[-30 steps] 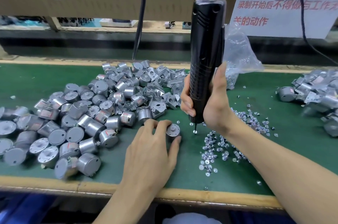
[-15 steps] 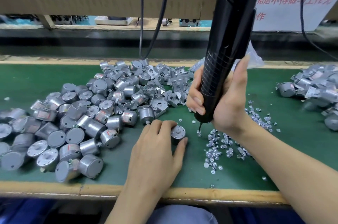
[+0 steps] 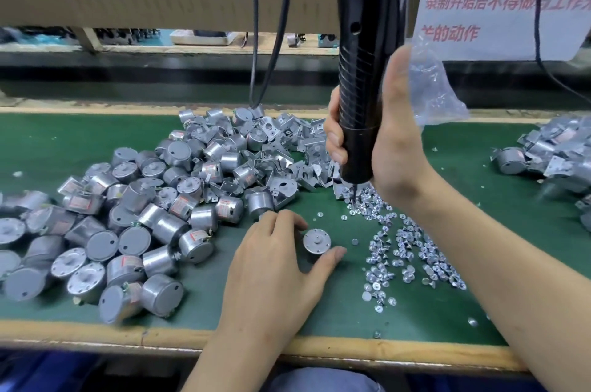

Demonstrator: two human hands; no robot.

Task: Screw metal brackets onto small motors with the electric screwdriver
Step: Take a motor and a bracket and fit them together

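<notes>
silver round motor [image 3: 316, 241], shaft up, pinched by left hand [image 3: 275, 263]; right hand [image 3: 399, 148] grips black screwdriver [image 3: 361, 72].

Single motor [image 3: 316, 240]: silver cylinder, shaft end up, near the worktop's [image 3: 64, 142] front edge, pinched by the left hand [image 3: 271, 267].
Motor heap [image 3: 144, 215]: silver cylinders lying every way across the left half.
Brackets [image 3: 287, 152]: bent grey plates, piled toward the back edge.
Electric screwdriver [image 3: 361, 88]: black, nearly upright, bit down, gripped by the right hand [image 3: 396, 142].
</notes>
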